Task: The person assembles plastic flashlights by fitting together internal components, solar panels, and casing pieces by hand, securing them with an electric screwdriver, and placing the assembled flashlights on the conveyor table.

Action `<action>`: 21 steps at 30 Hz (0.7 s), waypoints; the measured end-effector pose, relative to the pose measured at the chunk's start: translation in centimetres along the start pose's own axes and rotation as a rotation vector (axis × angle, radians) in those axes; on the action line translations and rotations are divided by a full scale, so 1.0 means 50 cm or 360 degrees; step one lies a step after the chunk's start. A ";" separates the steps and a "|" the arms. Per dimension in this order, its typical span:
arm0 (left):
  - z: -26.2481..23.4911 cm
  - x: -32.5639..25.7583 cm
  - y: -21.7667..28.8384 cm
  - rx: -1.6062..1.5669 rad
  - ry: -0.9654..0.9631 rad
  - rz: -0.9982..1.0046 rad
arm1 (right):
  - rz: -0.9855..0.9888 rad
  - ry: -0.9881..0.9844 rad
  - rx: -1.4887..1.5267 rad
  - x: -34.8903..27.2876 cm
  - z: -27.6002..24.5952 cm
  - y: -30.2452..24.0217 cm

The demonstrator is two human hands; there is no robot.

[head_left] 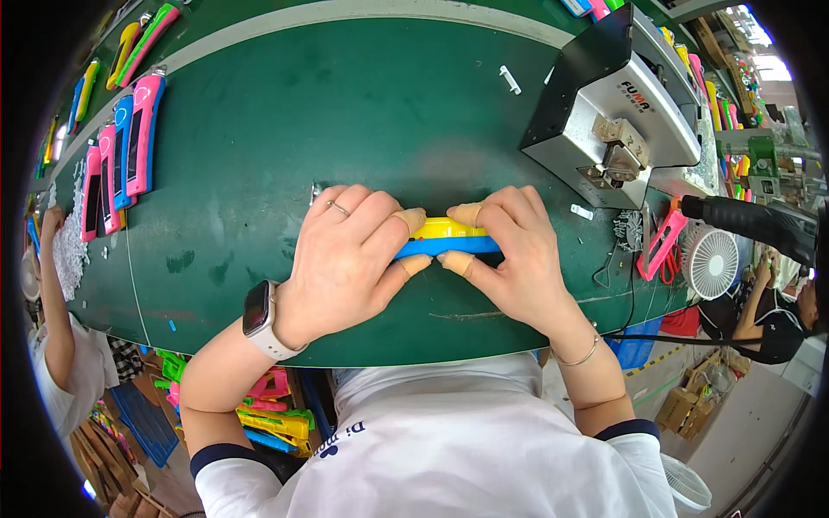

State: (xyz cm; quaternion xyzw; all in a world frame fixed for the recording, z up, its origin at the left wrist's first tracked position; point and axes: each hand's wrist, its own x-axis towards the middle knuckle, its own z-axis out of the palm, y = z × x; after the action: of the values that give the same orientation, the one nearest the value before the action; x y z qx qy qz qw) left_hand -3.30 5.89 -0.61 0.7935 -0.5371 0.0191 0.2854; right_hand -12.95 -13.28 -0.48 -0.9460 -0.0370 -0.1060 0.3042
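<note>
Near the front edge of the green table I hold a long yellow-and-blue plastic casing [449,243] level between both hands. Its yellow half lies along the far side and its blue half along the near side, one against the other. My left hand [345,263] is closed on the left end, and my right hand [520,255] is closed on the right end. Thumbs press the blue side while forefingers press the yellow one. Tan finger covers wrap the thumbs and forefingers. The casing's ends are hidden under my fingers.
A black-and-silver machine [617,112] stands at the back right, beside a small white fan [712,263] and a black-handled tool [747,220]. Several coloured casings [138,138] lie at the left. Small white parts [509,79] are scattered about. Another person's arm [59,285] shows far left.
</note>
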 end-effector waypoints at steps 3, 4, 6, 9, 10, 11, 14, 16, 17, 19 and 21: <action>0.000 0.011 -0.015 0.0046 0.0003 -0.0006 | 0.0273 -0.0259 0.0272 0.019 -0.004 0.009; -0.007 0.020 -0.019 0.0093 0.0040 0.0113 | 0.0266 -0.0250 0.0267 0.032 -0.013 0.007; -0.005 0.028 -0.033 0.0143 0.0075 0.0231 | 0.1106 -0.0753 0.0646 0.061 -0.040 -0.003; 0.008 0.033 -0.069 0.0225 -0.0049 0.0497 | 0.0453 -0.0511 0.0232 0.058 -0.025 0.018; 0.004 0.043 -0.076 0.0231 -0.0047 0.0496 | -0.0170 -0.0101 -0.0077 0.056 -0.019 0.018; -0.001 0.053 -0.081 0.0209 -0.0095 0.0491 | -0.0235 -0.0120 -0.0204 0.049 -0.021 0.012; -0.002 0.082 -0.098 0.0166 -0.0091 0.0585 | -0.0607 -0.0011 -0.0649 0.052 -0.010 0.017; -0.015 0.089 -0.097 0.0223 -0.0211 0.0679 | -0.0656 -0.0032 -0.0657 0.053 -0.008 0.015; -0.016 0.090 -0.095 0.0232 -0.0214 0.0684 | -0.0679 -0.0027 -0.0673 0.052 -0.010 0.015; -0.016 0.103 -0.102 0.0147 -0.0189 0.0686 | -0.0639 0.0007 -0.0683 0.058 -0.016 0.021; -0.009 0.130 -0.118 0.0299 -0.0269 0.0718 | -0.0509 0.0050 -0.0690 0.053 -0.023 0.018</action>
State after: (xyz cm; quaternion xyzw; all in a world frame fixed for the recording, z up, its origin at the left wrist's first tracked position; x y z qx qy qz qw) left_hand 4.64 2.17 -0.60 0.6754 -0.7184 0.0656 0.1531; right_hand -10.47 -14.65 0.51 -0.9694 -0.1575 -0.1728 0.0746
